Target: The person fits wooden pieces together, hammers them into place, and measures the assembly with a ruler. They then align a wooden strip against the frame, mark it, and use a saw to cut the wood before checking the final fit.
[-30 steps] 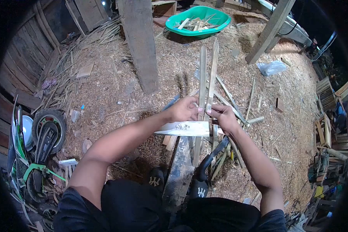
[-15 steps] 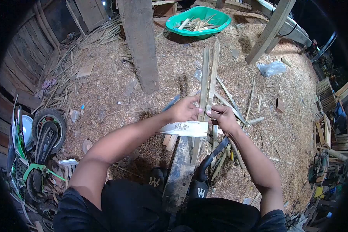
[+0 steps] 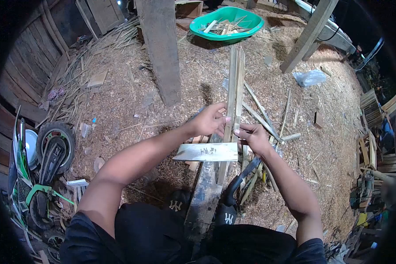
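Note:
Two long, narrow wooden strips (image 3: 232,81) stand side by side, nearly touching, their far ends pointing away from me. My left hand (image 3: 209,120) is closed with thumb and fingertips on the left strip. On the right strip, my right hand (image 3: 253,138) is pinched near its lower part. Just below my hands, a pale flat board (image 3: 205,152) with dark marks lies crosswise. Under it, a dark worn plank (image 3: 207,187) runs toward me between my shoes. Part of the strips' lower length is hidden behind the board and my fingers.
Loose wood strips (image 3: 262,110) lie to the right of the plank. A green tub (image 3: 226,38) of wood scraps stands beyond. Wooden posts (image 3: 158,53) rise from the shaving-covered floor. A small motorbike (image 3: 44,176) is at the left, and a plastic bag (image 3: 309,78) lies right.
The gap between the two strips has closed, with their upper ends drawn together. The pale board has shifted slightly left and toward me and shows more of its face.

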A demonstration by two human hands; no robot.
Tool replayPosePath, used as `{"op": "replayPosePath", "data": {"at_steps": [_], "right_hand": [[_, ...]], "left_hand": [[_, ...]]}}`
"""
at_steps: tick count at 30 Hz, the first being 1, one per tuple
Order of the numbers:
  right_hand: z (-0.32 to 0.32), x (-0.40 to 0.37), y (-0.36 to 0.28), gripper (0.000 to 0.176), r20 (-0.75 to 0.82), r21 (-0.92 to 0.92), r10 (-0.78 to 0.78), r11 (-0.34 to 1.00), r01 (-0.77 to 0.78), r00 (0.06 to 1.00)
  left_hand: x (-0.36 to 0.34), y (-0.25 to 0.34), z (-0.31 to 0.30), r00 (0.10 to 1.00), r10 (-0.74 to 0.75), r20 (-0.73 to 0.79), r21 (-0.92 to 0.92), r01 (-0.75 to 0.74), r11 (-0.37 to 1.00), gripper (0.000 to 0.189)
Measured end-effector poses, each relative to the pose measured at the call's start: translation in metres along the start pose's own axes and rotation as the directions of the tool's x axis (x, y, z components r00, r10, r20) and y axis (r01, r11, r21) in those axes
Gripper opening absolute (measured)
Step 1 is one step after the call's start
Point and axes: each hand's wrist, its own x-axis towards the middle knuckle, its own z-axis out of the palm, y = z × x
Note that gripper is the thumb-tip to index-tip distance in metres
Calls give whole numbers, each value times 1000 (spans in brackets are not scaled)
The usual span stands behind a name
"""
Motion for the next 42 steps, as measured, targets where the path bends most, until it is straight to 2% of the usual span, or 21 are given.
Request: {"op": "replayPosePath", "data": {"at_steps": [6,20,22,42], "right_hand": [[-1,0,2,26,20,-3,3,1000,-3,1000],[0,-1,-2,28,16,36,2,999,-2,1000],[-1,-2,-2,28,42,-12,13,1000,-13,999],[-5,-2,6,28,7,11,-42,999,42,999]], "left_hand": [[0,0,2,999,-3,-34,-42,1,999,42],[2,-1,4,999,30,-41,-32,-31,999,40],[2,-4,4,998,41,-39,-34,-42,999,38],[6,-5,3,999,51,7,8,-51,999,58]]}}
